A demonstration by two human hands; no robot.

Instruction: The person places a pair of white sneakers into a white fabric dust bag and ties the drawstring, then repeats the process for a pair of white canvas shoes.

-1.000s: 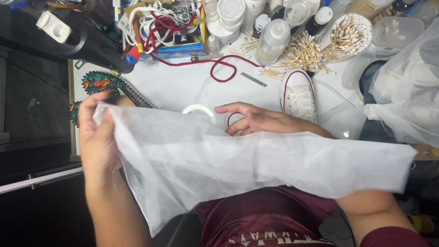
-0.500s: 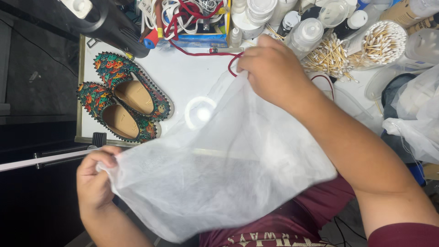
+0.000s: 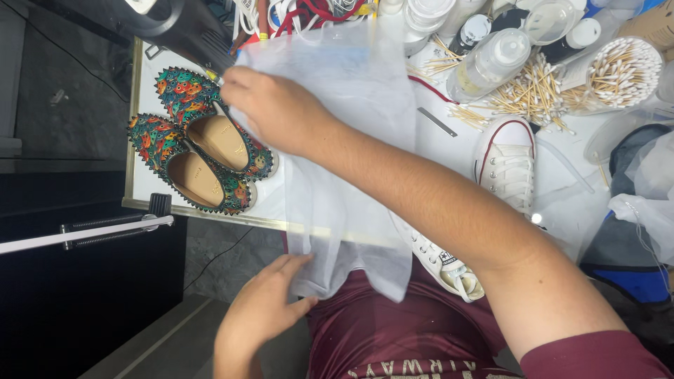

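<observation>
**Colours and Patterns on the Worktable**

A sheer white fabric bag [image 3: 351,140] is seen over a white tabletop [image 3: 147,189] edged in gold. A pair of flat shoes [image 3: 200,151] is covered in a multicolour pattern of green, red, orange and blue, with tan insoles. White sneakers [image 3: 507,165] are trimmed with a thin red line. Pale wooden cotton swabs [image 3: 618,70] are tipped white. A maroon shirt [image 3: 393,337] is worn. A red cord [image 3: 309,10] is noted at the top.

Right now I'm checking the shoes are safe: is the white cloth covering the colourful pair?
No: the cloth held by the right hand lies beside the colourful pair, which sits uncovered on the table.
</observation>
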